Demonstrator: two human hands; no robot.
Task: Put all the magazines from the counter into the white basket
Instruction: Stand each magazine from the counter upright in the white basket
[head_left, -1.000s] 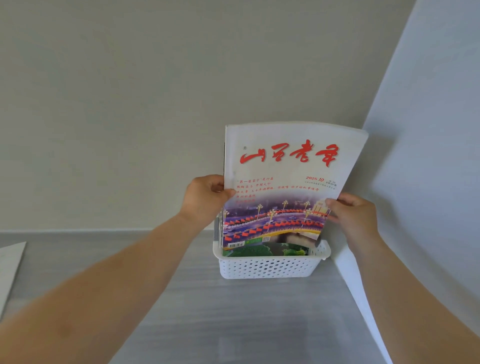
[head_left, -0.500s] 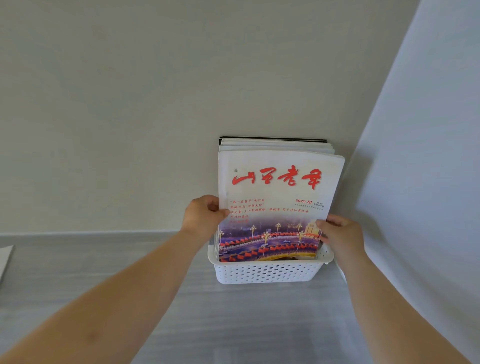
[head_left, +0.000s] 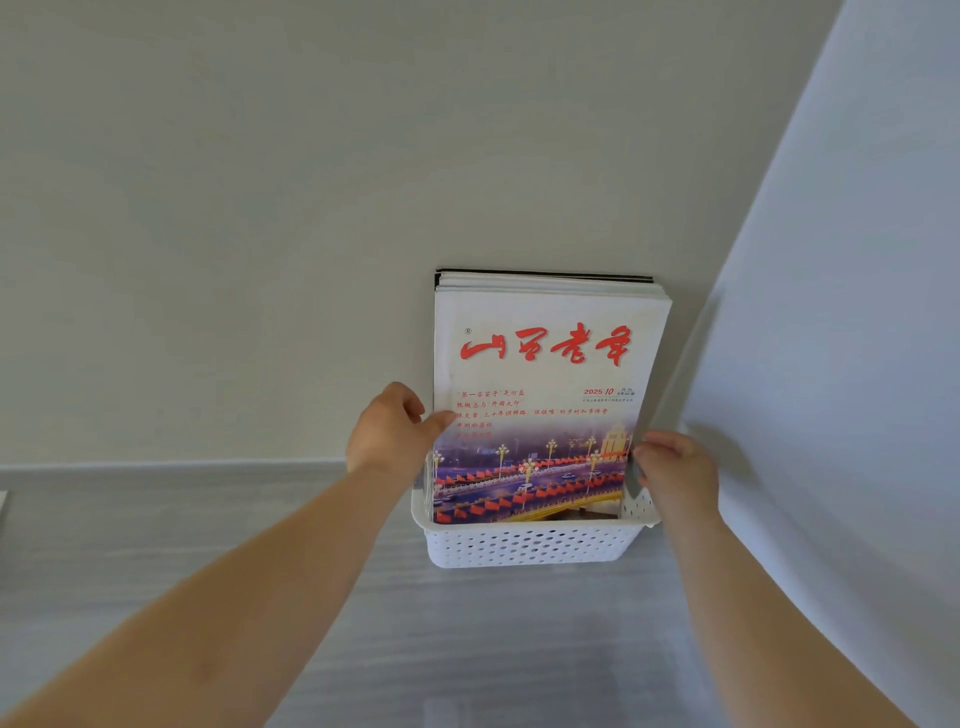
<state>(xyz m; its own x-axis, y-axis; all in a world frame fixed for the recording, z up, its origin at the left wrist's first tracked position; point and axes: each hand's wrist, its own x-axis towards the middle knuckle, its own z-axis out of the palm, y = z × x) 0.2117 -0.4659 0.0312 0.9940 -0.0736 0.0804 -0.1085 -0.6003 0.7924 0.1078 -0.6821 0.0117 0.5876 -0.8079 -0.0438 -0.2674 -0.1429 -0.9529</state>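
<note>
A white perforated basket (head_left: 524, 545) stands on the grey counter against the back wall, in the corner. A magazine (head_left: 545, 374) with red characters and a night street photo stands upright in it, in front of several other magazines (head_left: 550, 280) whose top edges show behind. My left hand (head_left: 389, 431) pinches the front magazine's left edge, thumb on the cover. My right hand (head_left: 675, 473) grips its right edge just above the basket rim. The magazine's bottom is hidden inside the basket.
The grey counter (head_left: 311, 597) runs left and toward me. A white side panel (head_left: 831, 415) rises close to the basket's right side. A pale flat edge (head_left: 2, 512) shows at the far left of the counter.
The front magazine has gone down into the basket, both hands lowering with it. The stack behind it now shows above its top edge.
</note>
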